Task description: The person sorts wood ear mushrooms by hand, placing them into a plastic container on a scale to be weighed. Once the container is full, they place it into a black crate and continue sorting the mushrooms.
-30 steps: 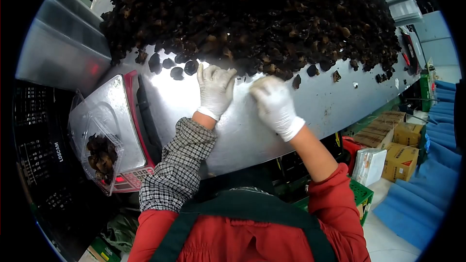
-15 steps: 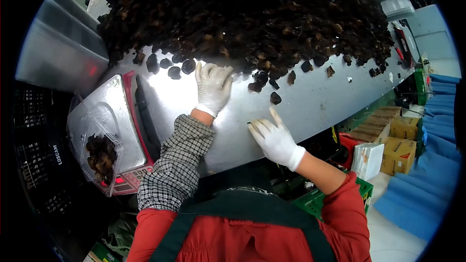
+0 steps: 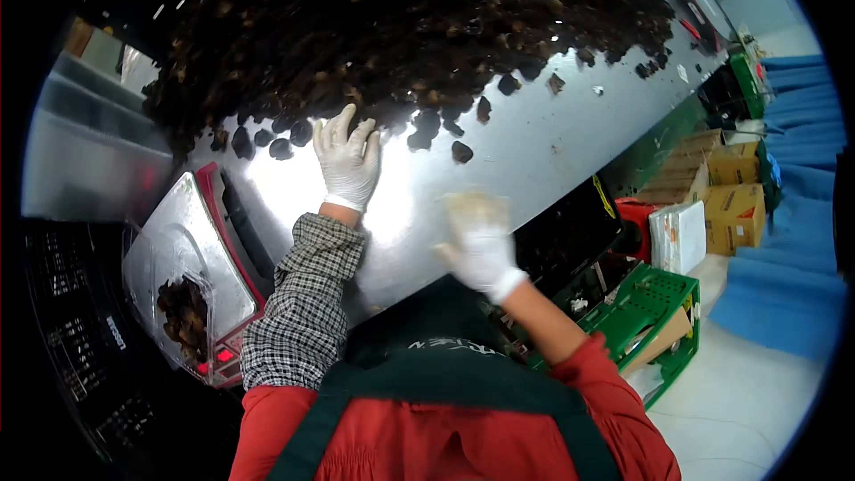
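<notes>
A big heap of dark brown, cupped pieces that look like wood ear mushrooms [image 3: 401,27] covers the far part of the metal table [image 3: 534,151]. My left hand [image 3: 346,160], in a thin white glove, reaches the heap's near edge with its fingers spread, and I see nothing held in it. Over the bare metal nearer my body is my gloved right hand [image 3: 481,240]. Its fingers are blurred by motion but look stretched out, the thumb standing apart, with nothing visible in it. A single loose dark piece [image 3: 462,152] lies between the hands and the heap.
At the left stands a scale [image 3: 169,205] with a clear plastic tray holding several mushroom pieces [image 3: 184,316]. Behind it is a tall metal container [image 3: 89,151]. Green crates [image 3: 659,303], cardboard boxes [image 3: 735,205] and a blue curtain [image 3: 793,258] are at the right.
The view has shifted, with the table appearing further left and higher. My right hand has turned, its thumb now pointing left, and blurs with movement. My left hand stays at the heap's edge.
</notes>
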Action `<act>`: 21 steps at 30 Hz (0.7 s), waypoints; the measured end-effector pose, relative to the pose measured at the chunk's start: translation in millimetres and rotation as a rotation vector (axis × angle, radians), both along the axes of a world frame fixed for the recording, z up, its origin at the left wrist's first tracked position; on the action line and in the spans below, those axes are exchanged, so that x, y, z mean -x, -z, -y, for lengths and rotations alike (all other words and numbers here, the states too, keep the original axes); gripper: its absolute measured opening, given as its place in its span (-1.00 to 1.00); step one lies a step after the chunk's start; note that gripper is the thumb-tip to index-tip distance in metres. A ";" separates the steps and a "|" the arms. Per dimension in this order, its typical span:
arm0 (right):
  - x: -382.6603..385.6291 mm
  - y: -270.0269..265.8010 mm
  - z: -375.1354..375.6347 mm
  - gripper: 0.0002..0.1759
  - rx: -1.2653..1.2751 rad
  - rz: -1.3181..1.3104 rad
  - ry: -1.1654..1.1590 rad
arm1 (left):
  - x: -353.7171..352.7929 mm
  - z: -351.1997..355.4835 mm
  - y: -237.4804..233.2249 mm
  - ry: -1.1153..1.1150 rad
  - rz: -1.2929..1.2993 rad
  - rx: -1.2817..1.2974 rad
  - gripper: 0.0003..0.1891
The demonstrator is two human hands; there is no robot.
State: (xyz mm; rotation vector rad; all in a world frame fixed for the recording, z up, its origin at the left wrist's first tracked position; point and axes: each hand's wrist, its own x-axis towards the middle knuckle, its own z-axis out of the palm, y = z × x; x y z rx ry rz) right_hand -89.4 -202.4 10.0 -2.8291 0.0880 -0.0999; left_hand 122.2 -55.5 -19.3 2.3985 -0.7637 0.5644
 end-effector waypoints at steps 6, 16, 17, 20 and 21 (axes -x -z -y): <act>98.5 -3.5 77.0 -0.11 0.277 -0.045 0.542 | -1.1 2.6 -0.5 -0.002 0.022 0.001 -0.73; -5.7 5.7 52.9 -0.14 0.246 -0.157 0.271 | -5.3 -2.8 9.6 -0.017 0.068 -0.007 -0.58; 11.2 0.2 96.1 -0.19 0.367 -0.051 0.466 | -5.4 -2.7 9.3 -0.017 0.060 -0.005 -0.56; 61.7 -5.6 182.9 -0.30 0.444 0.013 0.801 | -5.2 -0.4 8.3 -0.016 0.003 0.027 -0.48; 50.4 -18.2 176.7 -0.29 0.442 0.106 0.725 | -4.8 0.6 6.3 -0.023 -0.001 0.022 -0.46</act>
